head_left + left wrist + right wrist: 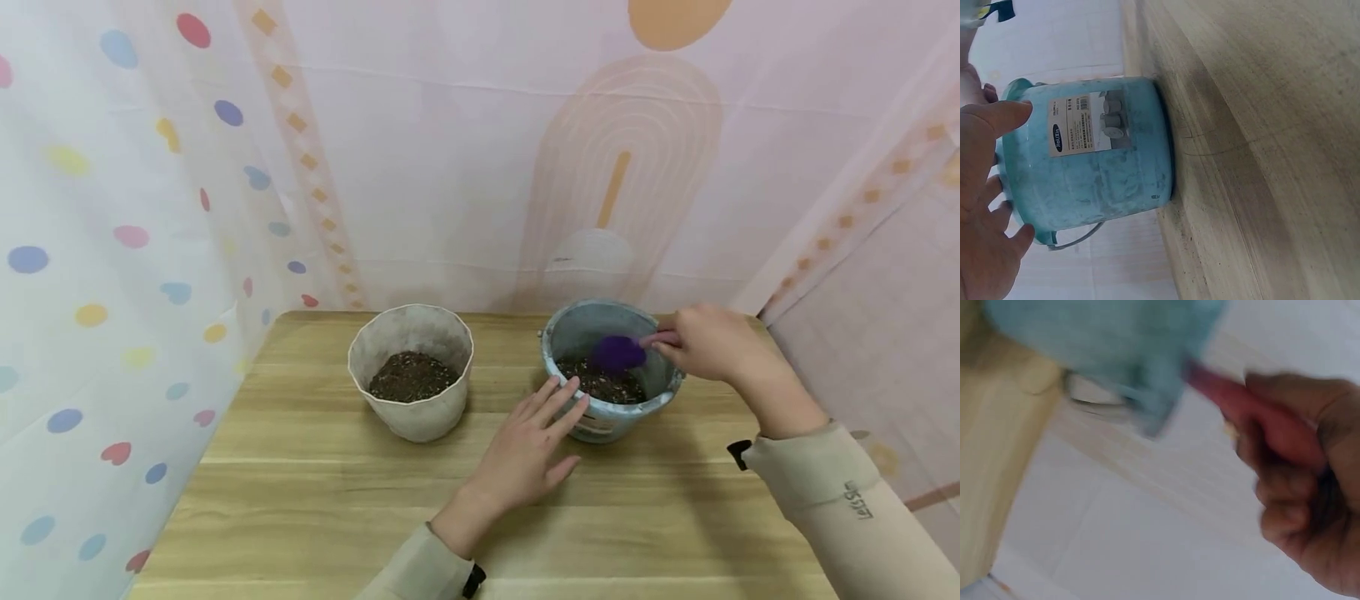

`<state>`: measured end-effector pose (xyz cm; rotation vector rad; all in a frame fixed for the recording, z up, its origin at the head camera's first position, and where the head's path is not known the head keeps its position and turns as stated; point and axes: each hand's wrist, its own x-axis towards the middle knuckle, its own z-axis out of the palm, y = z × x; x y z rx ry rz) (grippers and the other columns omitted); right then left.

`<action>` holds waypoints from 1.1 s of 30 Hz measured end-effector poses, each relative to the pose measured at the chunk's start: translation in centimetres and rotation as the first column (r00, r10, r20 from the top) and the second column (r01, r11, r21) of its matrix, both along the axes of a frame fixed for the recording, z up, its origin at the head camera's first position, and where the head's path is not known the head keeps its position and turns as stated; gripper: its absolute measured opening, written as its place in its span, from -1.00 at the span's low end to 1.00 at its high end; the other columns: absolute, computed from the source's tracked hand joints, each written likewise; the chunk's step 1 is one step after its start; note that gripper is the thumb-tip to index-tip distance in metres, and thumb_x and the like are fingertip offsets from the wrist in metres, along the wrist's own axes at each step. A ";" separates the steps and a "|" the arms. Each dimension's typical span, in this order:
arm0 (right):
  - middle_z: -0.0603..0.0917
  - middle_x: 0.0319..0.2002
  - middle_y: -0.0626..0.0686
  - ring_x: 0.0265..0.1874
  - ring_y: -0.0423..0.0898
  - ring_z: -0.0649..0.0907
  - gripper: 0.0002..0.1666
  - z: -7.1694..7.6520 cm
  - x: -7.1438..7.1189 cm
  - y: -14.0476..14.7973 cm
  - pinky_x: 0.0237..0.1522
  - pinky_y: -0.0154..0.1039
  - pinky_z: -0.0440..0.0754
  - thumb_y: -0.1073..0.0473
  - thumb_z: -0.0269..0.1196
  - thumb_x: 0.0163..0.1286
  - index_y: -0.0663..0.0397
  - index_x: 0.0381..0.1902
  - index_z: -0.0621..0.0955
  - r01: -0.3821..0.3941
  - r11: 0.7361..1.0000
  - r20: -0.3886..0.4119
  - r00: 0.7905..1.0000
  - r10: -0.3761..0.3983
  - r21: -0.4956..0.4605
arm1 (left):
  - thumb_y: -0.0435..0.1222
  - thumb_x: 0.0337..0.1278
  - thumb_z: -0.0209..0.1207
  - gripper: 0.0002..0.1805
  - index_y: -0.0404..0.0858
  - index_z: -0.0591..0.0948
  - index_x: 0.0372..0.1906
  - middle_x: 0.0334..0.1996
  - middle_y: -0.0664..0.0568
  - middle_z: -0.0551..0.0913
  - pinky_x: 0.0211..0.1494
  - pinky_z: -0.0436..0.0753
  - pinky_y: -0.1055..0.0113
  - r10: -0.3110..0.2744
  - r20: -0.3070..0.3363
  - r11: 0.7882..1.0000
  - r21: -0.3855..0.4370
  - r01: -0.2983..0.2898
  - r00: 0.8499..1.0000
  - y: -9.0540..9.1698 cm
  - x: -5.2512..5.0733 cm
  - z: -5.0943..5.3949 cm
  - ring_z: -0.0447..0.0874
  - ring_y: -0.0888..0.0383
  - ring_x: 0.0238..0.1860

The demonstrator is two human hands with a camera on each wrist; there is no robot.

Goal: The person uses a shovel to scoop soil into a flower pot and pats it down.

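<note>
When looked at from left to right, at first a pale curtain [165, 350] with coloured dots and hearts, beside the wooden table [300, 500]. Next, on the table, a white pot [420, 421], upright, with a wavy rim, stained walls and dark, crumbly soil [412, 379] inside, well below the rim. Then the left hand [521, 450], out of a beige sleeve [427, 571], with fingers straight and a little spread, fingertips at the near left rim of the bucket [626, 423].

Also upright on the table, this bucket: round, blue, smudged with dirt, with dark soil inside, flecked with light bits. On its outer wall, in the left wrist view, a printed label [1088, 122], and near the rim a thin wire handle [1082, 237].

Inside the bucket, over the soil, the purple blade of the small shovel [618, 354], rounded and wide; cannot tell about contact with the soil. From the blade, a smooth pinkish handle, slanting out over the right rim. At the far right, the right hand [712, 342], closed firmly around this handle, fingers curled and thumb along it; quite blurred in the right wrist view.
</note>
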<state>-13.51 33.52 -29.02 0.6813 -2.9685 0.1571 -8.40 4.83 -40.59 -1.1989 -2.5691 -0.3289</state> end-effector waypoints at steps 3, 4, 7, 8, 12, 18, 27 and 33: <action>0.61 -0.66 -0.02 -0.66 -0.01 0.60 -0.69 -1.2 -0.2 -0.2 -0.61 0.00 0.58 0.13 0.34 0.36 0.03 -0.61 0.64 0.040 0.998 -0.059 0.998 -0.037 0.054 | 0.04 0.24 0.33 -0.12 -0.08 0.25 0.57 0.62 0.04 0.04 0.55 0.21 0.03 0.013 0.006 1.000 -0.005 -0.013 1.000 0.2 0.0 0.1 -0.06 0.01 0.61; 0.55 -0.70 -0.06 -0.68 -0.02 0.59 -0.62 -1.6 -0.2 -0.2 -0.62 -0.01 0.56 0.12 0.33 0.37 -0.04 -0.67 0.57 0.041 0.998 -0.054 0.998 -0.038 0.056 | 0.04 0.24 0.33 -0.13 -0.07 0.25 0.57 0.62 0.05 0.05 0.56 0.19 0.03 0.019 0.008 1.000 -0.007 -0.019 1.000 0.2 0.0 0.1 -0.06 0.01 0.61; 0.56 -0.68 -0.14 -0.68 -0.15 0.54 -0.67 -2.4 -0.1 -0.2 -0.60 -0.09 0.52 0.09 0.32 0.39 -0.01 -0.60 0.69 0.028 1.000 0.006 1.000 -0.028 0.000 | 0.05 0.25 0.32 -0.14 -0.06 0.26 0.57 0.62 0.05 0.05 0.57 0.15 0.03 0.023 0.014 1.000 -0.009 -0.023 1.000 0.1 0.0 0.2 -0.08 0.00 0.61; 0.61 -0.66 -0.15 -0.68 -0.19 0.52 -0.71 -2.5 -0.1 -0.1 -0.59 -0.12 0.52 0.09 0.33 0.39 0.03 -0.54 0.75 0.016 0.999 0.019 1.000 -0.015 -0.028 | 0.05 0.26 0.32 -0.14 -0.07 0.26 0.57 0.62 0.05 0.05 0.57 0.15 0.03 0.020 0.017 1.000 -0.006 -0.020 1.000 0.1 0.0 0.2 -0.08 0.00 0.61; 0.59 -0.72 -0.24 -0.77 -0.35 0.38 -0.81 -2.3 0.4 0.5 -0.64 -0.27 0.43 0.11 0.35 0.39 0.05 -0.33 0.84 -0.056 0.984 0.064 0.996 0.068 -0.171 | 0.04 0.27 0.31 -0.14 -0.08 0.24 0.57 0.62 0.05 0.02 0.57 0.13 0.03 0.005 0.030 1.000 0.003 -0.006 1.000 0.0 -0.2 0.2 -0.11 -0.01 0.61; 0.31 -0.83 -0.34 -0.81 -0.45 0.11 -0.83 -2.3 0.9 1.4 -0.75 -0.40 0.20 0.25 0.31 0.41 -0.01 -0.23 0.84 -0.134 0.930 0.119 0.976 0.184 -0.343 | 0.02 0.25 0.33 -0.13 -0.09 0.25 0.57 0.62 0.03 0.04 0.56 0.17 0.01 -0.026 0.047 0.999 0.036 0.025 0.999 0.1 -0.4 -0.1 -0.10 -0.02 0.61; 0.20 -0.81 -0.31 -0.83 -0.44 0.05 -0.76 -2.7 1.0 0.8 -0.81 -0.43 0.12 0.24 0.21 0.51 0.03 -0.10 0.82 -0.110 0.869 0.226 0.943 0.245 -0.483 | 0.01 0.27 0.32 -0.14 -0.08 0.24 0.58 0.61 0.01 0.08 0.54 0.20 -0.02 -0.042 0.074 0.998 0.047 0.039 0.996 -0.1 -0.5 0.1 -0.09 -0.02 0.61; 0.22 -0.82 -0.19 -0.81 -0.33 0.03 -0.76 -2.7 1.2 1.2 -0.78 -0.37 0.10 0.02 0.22 0.51 -0.21 -0.12 0.83 0.141 0.844 0.417 0.903 0.105 -0.517 | 0.01 0.28 0.31 -0.14 -0.08 0.23 0.58 0.62 0.02 0.05 0.55 0.18 -0.02 -0.039 0.088 0.999 0.041 0.035 0.995 -0.2 -0.5 0.1 -0.11 -0.02 0.61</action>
